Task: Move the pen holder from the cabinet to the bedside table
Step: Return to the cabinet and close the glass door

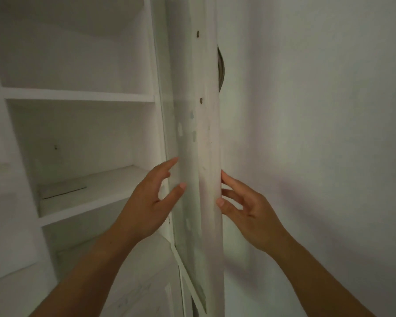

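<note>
Head view | cabinet [78, 97] standing open, pen holder nowhere visible | left hand [146, 200] spread, fingertips steadying door [199, 156] inner face | right hand [245, 209] loosely pinching door's outer edge — likely swinging it.

A plain white wall [318, 110] fills the right side, evenly and dimly lit, with a soft shadow low down. On the left are white built-in shelves [78, 96], two boards in clear view and another higher up, their recesses painted the same white. A thin flat grey thing [62, 187], perhaps a sheet or slab, lies on the lower board. A white door [204, 133] stands edge-on in the middle, with two small dark screws, scuffed paint and a glass pane. A dark round handle [221, 72] juts from its far side.
</note>
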`<state>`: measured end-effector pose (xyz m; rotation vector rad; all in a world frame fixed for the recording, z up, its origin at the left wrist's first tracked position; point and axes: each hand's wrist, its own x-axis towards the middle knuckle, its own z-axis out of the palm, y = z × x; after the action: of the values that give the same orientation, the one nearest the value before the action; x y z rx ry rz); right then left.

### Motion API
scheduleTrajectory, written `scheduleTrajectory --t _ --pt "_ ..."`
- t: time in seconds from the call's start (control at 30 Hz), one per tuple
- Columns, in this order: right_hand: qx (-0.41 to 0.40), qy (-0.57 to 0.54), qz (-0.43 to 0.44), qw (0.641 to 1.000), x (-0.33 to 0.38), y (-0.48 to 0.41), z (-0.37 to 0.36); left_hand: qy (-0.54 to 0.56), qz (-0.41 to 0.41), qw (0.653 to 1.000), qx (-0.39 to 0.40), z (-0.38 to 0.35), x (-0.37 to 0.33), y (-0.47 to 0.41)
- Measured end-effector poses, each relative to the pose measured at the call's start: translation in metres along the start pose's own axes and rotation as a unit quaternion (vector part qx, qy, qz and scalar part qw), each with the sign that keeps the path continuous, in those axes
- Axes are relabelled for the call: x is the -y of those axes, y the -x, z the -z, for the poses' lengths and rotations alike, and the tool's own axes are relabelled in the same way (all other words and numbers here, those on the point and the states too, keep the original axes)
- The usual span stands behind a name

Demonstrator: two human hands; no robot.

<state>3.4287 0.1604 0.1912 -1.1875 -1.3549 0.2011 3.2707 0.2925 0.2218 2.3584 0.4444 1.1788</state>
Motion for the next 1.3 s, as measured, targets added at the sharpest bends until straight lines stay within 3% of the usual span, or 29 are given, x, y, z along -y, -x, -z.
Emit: scheduleTrajectory --t 0.17,0.43,0.6,0.7,0.83,1.3 --pt "0.049 0.022 0.033 0.998 0.010 -0.009 -0.041 -0.013 0.012 0.999 -0.040 0.045 0.011 0.015" --pt "0.084 0.024 0.026 0.996 0.010 -0.035 -0.137 -0.076 0.012 0.996 -0.035 0.109 0.036 0.046" --pt "0.083 0.061 0.045 0.994 0.006 -0.052 -0.196 -0.203 -0.037 0.974 -0.091 0.148 0.054 0.051" --pt "0.099 0.111 0.077 0.986 0.002 -0.064 -0.221 -0.224 -0.018 0.968 -0.116 0.169 0.068 0.045" --pt "0.082 0.120 0.087 0.986 -0.003 -0.088 -0.245 -0.224 0.023 0.966 -0.124 0.193 0.098 0.035" --pt "0.066 0.198 0.083 0.974 -0.020 -0.151 -0.281 -0.277 -0.028 0.952 -0.126 0.225 0.133 0.019"
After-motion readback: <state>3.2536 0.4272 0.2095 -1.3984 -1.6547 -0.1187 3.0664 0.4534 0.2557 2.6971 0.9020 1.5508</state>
